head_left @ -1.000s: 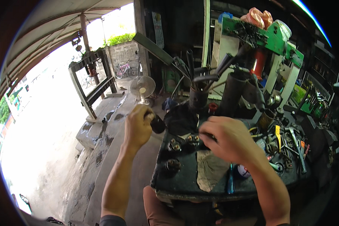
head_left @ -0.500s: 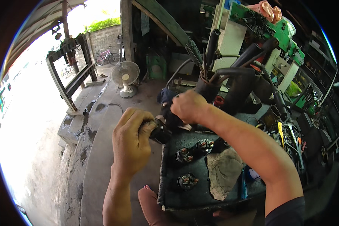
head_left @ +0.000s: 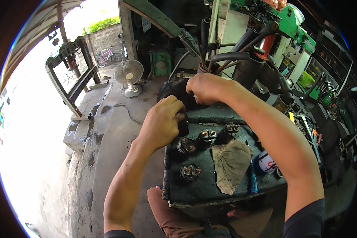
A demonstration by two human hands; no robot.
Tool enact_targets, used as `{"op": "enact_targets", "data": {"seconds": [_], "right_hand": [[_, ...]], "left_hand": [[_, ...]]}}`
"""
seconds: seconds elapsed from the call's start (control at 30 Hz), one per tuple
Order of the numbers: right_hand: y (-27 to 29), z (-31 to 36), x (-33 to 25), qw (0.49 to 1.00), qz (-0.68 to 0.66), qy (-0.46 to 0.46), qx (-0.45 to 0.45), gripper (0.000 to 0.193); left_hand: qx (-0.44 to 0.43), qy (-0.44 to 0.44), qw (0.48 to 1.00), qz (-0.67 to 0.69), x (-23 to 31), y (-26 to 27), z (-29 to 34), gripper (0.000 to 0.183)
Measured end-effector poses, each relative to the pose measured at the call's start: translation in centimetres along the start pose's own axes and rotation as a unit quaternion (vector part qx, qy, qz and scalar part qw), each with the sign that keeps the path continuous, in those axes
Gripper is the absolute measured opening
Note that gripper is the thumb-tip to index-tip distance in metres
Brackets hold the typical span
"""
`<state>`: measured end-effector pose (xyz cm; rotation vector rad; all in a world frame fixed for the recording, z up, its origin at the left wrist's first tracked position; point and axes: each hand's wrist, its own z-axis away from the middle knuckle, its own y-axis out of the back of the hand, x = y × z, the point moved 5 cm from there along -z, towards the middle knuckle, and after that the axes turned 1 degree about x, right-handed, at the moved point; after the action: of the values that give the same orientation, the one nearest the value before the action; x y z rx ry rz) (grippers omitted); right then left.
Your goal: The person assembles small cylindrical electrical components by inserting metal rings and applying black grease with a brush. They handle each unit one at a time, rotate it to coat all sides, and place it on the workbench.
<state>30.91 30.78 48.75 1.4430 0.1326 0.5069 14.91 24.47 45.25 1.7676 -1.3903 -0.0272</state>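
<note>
My left hand [head_left: 162, 122] is closed around a dark cylindrical part [head_left: 183, 127] at the bench's far left corner; the fingers hide most of it. Just beyond, my right hand [head_left: 205, 89] has its fingers curled against a dark bundle [head_left: 174, 90] at the back of the bench. What those fingers grip is hidden. Several black cylindrical parts with copper-coloured studs on top, like starter solenoids, stand upright nearby, among them one at the left [head_left: 186, 146], a middle one [head_left: 207, 136] and a nearer one [head_left: 190, 173].
On the dark bench top [head_left: 204, 190] lie a grimy folded cloth [head_left: 232, 162], a blue-handled screwdriver [head_left: 254, 180] and a blue and white can [head_left: 264, 163]. Bars stand in containers behind. Wrenches [head_left: 308, 129] lie at right. A fan [head_left: 128, 75] stands on the floor at left.
My left hand has moved right and forward with the dark part, closer to the right hand. My right hand has shifted farther back and slightly right. The view has tilted down a little.
</note>
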Motion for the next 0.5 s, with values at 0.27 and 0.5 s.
{"op": "enact_targets", "data": {"seconds": [0.27,0.5], "right_hand": [[3.2,10.8,-0.4,0.997,-0.047,-0.050,0.047,0.031],[3.0,20.3,-1.8,0.980,-0.120,-0.006,0.161,0.024]], "left_hand": [[-0.102,-0.016,0.995,-0.009,-0.3,-2.6,-1.2,0.015],[-0.204,-0.019,0.974,-0.093,0.1,-3.5,-1.7,0.017]]}}
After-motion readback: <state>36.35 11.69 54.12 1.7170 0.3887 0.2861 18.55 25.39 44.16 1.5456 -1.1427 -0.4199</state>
